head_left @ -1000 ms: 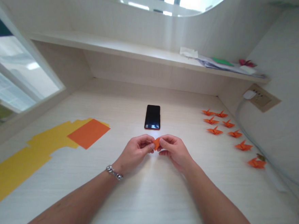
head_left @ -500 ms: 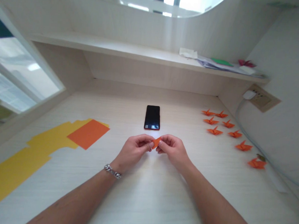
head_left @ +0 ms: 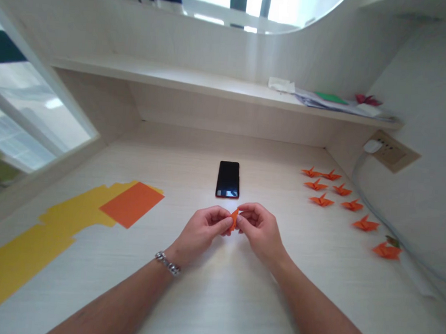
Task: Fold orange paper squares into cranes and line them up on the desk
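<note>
Both of my hands meet over the middle of the pale wooden desk (head_left: 214, 298). My left hand (head_left: 203, 231), with a metal bracelet on its wrist, and my right hand (head_left: 259, 229) pinch a small folded piece of orange paper (head_left: 234, 218) between their fingertips. Only a narrow orange sliver shows between the fingers. A black phone (head_left: 228, 179) lies flat just beyond the hands.
Several folded orange paper figures (head_left: 322, 199) lie in rows at the right, near a wall socket with a white plug (head_left: 372, 146) and cable. An orange sheet (head_left: 132, 204) rests on yellow sheets (head_left: 30, 250) at the left. A shelf (head_left: 213, 82) above carries papers.
The orange piece has turned more upright between the fingertips, and the hands have closed in slightly. The view has tilted a little.
</note>
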